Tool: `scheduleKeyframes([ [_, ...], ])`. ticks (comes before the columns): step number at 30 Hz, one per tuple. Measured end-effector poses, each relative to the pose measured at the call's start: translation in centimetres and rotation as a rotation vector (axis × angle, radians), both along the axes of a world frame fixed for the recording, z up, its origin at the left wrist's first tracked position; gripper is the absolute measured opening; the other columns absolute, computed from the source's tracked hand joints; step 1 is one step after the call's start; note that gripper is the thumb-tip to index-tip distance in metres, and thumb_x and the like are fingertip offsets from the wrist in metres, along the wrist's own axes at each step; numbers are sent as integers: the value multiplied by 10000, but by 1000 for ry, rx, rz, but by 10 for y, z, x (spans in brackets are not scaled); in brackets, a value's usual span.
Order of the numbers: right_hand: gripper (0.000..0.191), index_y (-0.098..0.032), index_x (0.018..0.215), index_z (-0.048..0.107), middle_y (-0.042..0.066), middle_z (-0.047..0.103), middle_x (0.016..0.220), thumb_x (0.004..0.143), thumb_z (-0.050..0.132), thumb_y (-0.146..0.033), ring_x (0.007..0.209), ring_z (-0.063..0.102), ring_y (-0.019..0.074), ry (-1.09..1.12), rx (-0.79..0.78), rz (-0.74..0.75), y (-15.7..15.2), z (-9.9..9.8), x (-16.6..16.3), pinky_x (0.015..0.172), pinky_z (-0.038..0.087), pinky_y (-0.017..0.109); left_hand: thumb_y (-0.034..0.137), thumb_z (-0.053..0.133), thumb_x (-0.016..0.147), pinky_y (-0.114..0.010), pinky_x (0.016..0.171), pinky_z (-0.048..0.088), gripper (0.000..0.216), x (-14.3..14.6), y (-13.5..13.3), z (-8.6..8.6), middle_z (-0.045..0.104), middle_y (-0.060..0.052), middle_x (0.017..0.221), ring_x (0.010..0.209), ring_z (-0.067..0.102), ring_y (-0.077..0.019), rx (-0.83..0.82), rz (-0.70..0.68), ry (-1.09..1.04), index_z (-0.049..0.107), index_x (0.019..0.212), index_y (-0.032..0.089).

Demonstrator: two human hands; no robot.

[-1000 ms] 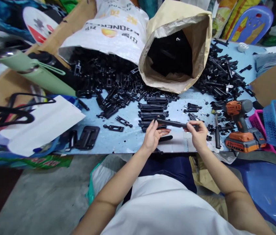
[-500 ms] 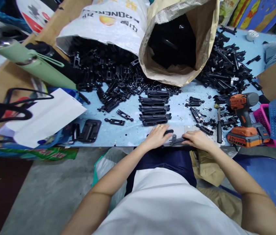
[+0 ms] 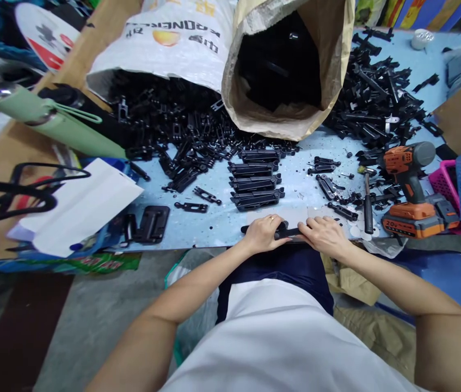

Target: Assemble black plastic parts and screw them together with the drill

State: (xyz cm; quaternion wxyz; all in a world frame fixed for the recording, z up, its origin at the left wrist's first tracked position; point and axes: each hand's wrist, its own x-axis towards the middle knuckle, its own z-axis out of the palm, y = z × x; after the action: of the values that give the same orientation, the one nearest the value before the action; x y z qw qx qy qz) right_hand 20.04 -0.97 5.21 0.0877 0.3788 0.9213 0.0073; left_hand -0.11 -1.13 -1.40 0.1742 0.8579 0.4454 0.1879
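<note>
At the table's near edge, my left hand [image 3: 263, 233] and my right hand [image 3: 323, 235] are both closed on a long black plastic part [image 3: 289, 233], one at each end. Fingers cover much of it, so its exact kind does not show. Just beyond my hands lies a row of similar black assemblies [image 3: 257, 199], set one behind another. To the right rest a few loose black pieces [image 3: 342, 211]. Two slotted black links [image 3: 191, 207] lie to the left.
A hammer [image 3: 368, 204] and an orange cordless drill [image 3: 407, 190] are at the right. Heaps of black parts [image 3: 377, 92] lie around a paper sack [image 3: 271, 128] and a white woven sack [image 3: 165, 51]. A green bottle [image 3: 71, 128] lies on the left beside white paper [image 3: 83, 207].
The black part has turned and lifted slightly between my hands, and my fingers have closed more tightly around it. My right hand has shifted a little left. The view has tilted slightly.
</note>
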Motion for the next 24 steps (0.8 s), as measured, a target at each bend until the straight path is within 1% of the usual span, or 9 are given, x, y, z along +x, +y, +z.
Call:
scheduleKeyframes([
  [4, 350, -186, 957, 610, 74, 618, 751, 939, 340, -408, 681, 545, 167, 0, 6, 53, 5, 1, 3, 604, 250, 290, 622, 484, 775, -298, 673, 477, 486, -2, -5, -3, 625, -72, 818, 763, 627, -210, 3, 0, -19, 566, 928, 168],
  [6, 355, -183, 929, 613, 69, 616, 771, 934, 348, -419, 686, 540, 161, 34, -3, 71, 10, -6, 10, 614, 267, 285, 646, 501, 751, -306, 690, 475, 521, 0, -3, -1, 631, -75, 835, 790, 622, -219, -41, -29, 14, 572, 951, 170],
  [8, 351, -180, 896, 615, 67, 617, 808, 924, 372, -432, 718, 540, 159, 98, -7, 75, 14, -18, 19, 630, 288, 280, 644, 531, 732, -330, 758, 463, 568, 7, 10, 6, 633, -94, 943, 902, 599, -244, -52, -61, 43, 556, 1047, 172],
  [10, 358, -178, 878, 618, 66, 616, 829, 913, 389, -451, 752, 540, 164, 170, 7, 50, 16, -33, 28, 644, 304, 279, 569, 515, 787, -361, 847, 426, 554, 18, 37, 17, 594, -117, 1107, 1038, 537, -259, -13, -24, 51, 501, 1173, 172],
  [12, 371, -176, 881, 621, 68, 616, 824, 904, 394, -468, 763, 539, 171, 229, 29, 16, 14, -47, 33, 653, 317, 283, 394, 428, 882, -377, 886, 387, 413, 32, 79, 28, 552, -129, 1195, 1092, 490, -253, 31, 103, 63, 472, 1222, 164],
  [15, 364, -166, 889, 622, 74, 619, 814, 899, 408, -460, 752, 541, 175, 290, 32, -17, 2, -60, 33, 661, 341, 291, 130, 374, 866, -394, 865, 365, 310, 53, 152, 38, 585, -150, 1124, 1075, 483, -265, 24, 231, 148, 558, 1115, 124],
  [18, 331, -173, 923, 620, 77, 627, 836, 905, 413, -431, 768, 546, 179, 342, 13, -47, -7, -61, 35, 680, 371, 301, 20, 370, 809, -433, 883, 331, 305, 67, 206, 34, 637, -151, 969, 1034, 496, -273, 56, 223, 232, 627, 950, 103],
  [21, 311, -189, 977, 611, 92, 631, 915, 925, 373, -381, 842, 548, 192, 409, 40, -116, 8, -49, 48, 727, 406, 318, 2, 390, 789, -439, 902, 314, 276, 75, 226, 26, 647, -120, 802, 972, 519, -261, 76, 187, 259, 645, 791, 108],
  [24, 297, -195, 964, 609, 114, 623, 951, 930, 321, -259, 897, 534, 213, 401, 139, -371, 54, -33, 74, 779, 424, 345, 38, 383, 821, -408, 880, 343, 254, 73, 216, 27, 640, -138, 844, 943, 541, -252, 99, 185, 192, 632, 822, 86],
])
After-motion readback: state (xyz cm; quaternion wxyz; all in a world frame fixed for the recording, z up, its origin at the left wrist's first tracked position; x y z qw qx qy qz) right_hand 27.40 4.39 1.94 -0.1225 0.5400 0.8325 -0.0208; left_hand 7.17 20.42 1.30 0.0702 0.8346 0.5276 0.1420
